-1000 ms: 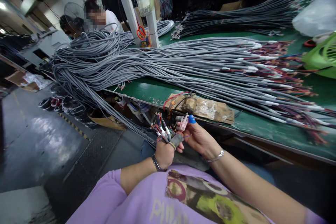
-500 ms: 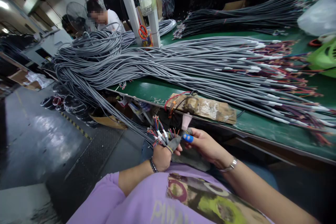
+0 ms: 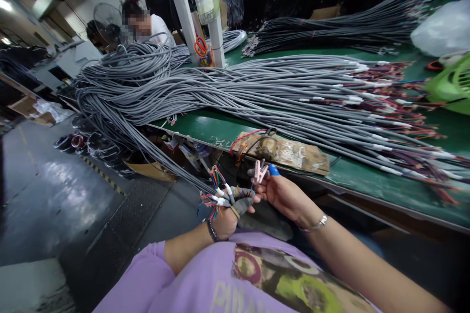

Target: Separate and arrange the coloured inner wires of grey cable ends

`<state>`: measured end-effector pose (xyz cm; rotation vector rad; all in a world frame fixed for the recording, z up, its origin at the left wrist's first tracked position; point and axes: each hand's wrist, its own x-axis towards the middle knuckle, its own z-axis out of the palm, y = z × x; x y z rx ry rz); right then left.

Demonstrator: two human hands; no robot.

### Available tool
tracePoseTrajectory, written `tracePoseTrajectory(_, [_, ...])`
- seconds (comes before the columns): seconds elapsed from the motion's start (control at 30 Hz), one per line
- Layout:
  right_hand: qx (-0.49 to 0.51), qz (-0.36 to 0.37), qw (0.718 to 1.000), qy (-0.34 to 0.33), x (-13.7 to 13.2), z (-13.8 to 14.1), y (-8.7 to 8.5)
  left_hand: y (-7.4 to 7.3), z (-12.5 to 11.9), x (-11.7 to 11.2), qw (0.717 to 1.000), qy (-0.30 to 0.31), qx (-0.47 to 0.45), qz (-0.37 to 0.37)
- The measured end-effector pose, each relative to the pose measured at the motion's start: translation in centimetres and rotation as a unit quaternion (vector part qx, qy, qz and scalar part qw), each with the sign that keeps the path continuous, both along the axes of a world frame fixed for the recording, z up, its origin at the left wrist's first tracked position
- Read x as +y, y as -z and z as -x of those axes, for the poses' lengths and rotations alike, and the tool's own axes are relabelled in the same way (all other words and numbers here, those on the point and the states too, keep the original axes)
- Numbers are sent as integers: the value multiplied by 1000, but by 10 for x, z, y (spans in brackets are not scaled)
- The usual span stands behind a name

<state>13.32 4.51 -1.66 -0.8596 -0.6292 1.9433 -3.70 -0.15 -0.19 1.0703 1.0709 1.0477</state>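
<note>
My left hand (image 3: 225, 220) is closed round several grey cables (image 3: 191, 183) whose ends, with white sleeves and bare coloured wires (image 3: 216, 173), stick up above the fist. Grey covers sit on some of its fingers, and a yellow band circles one. My right hand (image 3: 281, 195), close beside it, has a blue wrap on one digit. A pale pink clothes peg (image 3: 260, 172) is held at its fingertips. A thin blue wire runs near the peg, between the two hands.
A taped cardboard piece (image 3: 290, 151) with red and black leads lies on the green table's edge. Grey cables (image 3: 205, 85) spread over the table, with dark cables (image 3: 330, 27) behind. A white post (image 3: 216, 44) stands there. A green basket (image 3: 450, 85) is at right. A person (image 3: 157, 29) sits beyond.
My right hand has turned and shifted slightly right and up, away from the left, so the peg shows clearly. The cable ends in my left hand have tilted and fanned out to the left.
</note>
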Motion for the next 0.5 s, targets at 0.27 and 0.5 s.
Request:
tracePoseTrajectory(0.27, [-167, -128, 973, 99, 1, 8, -6, 0, -14, 6, 996, -3, -20, -86])
tracePoseTrajectory(0.5, [35, -46, 997, 58, 5, 16, -7, 6, -15, 8, 997, -17, 6, -77])
